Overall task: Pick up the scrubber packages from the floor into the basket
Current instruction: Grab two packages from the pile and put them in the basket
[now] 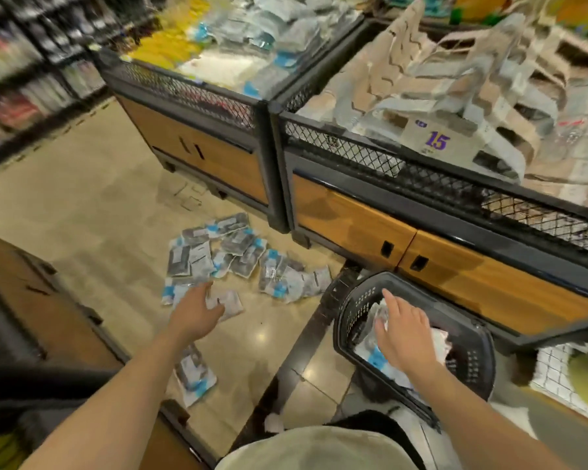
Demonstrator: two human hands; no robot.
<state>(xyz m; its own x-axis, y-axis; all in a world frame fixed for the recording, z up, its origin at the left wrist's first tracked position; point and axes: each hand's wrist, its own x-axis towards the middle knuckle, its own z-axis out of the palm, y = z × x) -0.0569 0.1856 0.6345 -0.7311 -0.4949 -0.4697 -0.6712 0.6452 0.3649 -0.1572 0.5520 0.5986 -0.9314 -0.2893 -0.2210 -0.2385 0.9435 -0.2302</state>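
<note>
Several scrubber packages (231,256), clear bags with dark pads and blue-white labels, lie scattered on the tiled floor ahead. One more package (195,373) lies alone nearer to me, under my left forearm. My left hand (196,310) hovers with spread fingers over the nearest packages of the pile and holds nothing. A black plastic basket (350,300) stands on the floor at the right with packages inside. My right hand (404,329) is inside the basket, fingers straight, resting over a package (375,356) there.
Two display bins with wooden fronts and black mesh rims (353,154) stand behind the pile and the basket, filled with goods. Another wooden fixture (48,300) borders the floor at the left. Shelves run along the far left. The view is motion-blurred.
</note>
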